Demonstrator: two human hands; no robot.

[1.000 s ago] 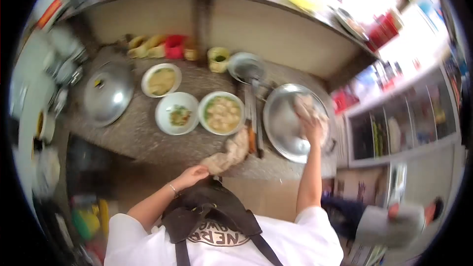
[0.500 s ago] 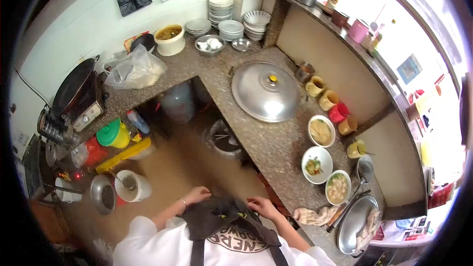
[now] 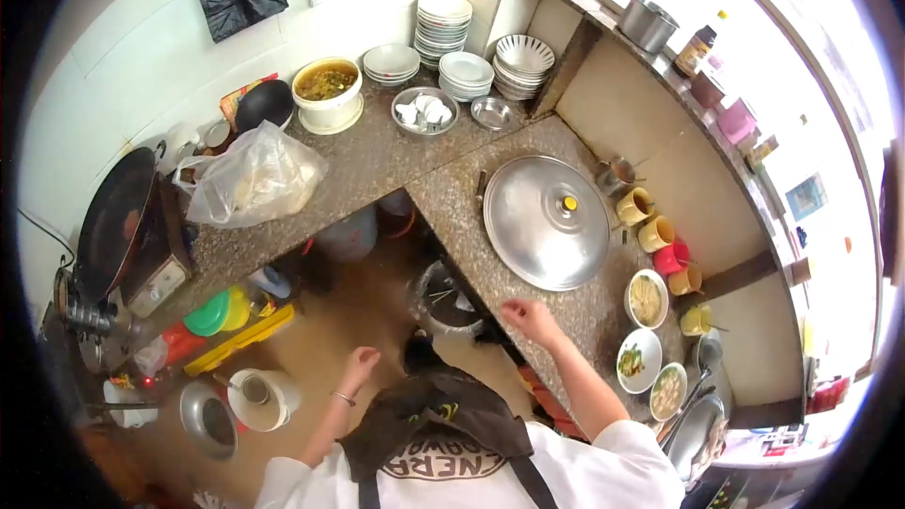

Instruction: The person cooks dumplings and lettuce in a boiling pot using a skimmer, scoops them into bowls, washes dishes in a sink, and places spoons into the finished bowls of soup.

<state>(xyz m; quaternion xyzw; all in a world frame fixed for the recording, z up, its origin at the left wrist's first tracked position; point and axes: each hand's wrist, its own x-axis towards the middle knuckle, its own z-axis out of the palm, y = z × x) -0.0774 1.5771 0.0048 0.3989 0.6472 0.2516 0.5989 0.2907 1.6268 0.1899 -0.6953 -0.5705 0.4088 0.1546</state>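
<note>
My left hand [image 3: 359, 367] hangs over the floor in front of the apron, a bracelet on its wrist, fingers curled together with nothing visible in them. Over the counter's front edge is my right hand [image 3: 530, 320], its fingers loosely bent and no object seen in it. Nearest to it lies a large round metal lid [image 3: 537, 226] with a yellow knob. Right of this hand stand a bowl of noodles [image 3: 646, 299], a white bowl with chopped greens [image 3: 633, 365] and a bowl of dumplings in broth [image 3: 668, 391]. A metal pan [image 3: 695, 434] with a cloth sits at the lower right.
A plastic bag [image 3: 256, 177], a tub of soup [image 3: 327, 94], a bowl of eggs [image 3: 424, 112] and stacked dishes [image 3: 466, 72] stand along the back. A wok [image 3: 118, 224] is at left. Buckets [image 3: 265, 400] and a bin [image 3: 447, 297] are on the floor.
My hands have left the cloths, which stay on the counter and pan. The view has swung left, bringing in the lid and back counter. My right hand has risen over the counter edge.
</note>
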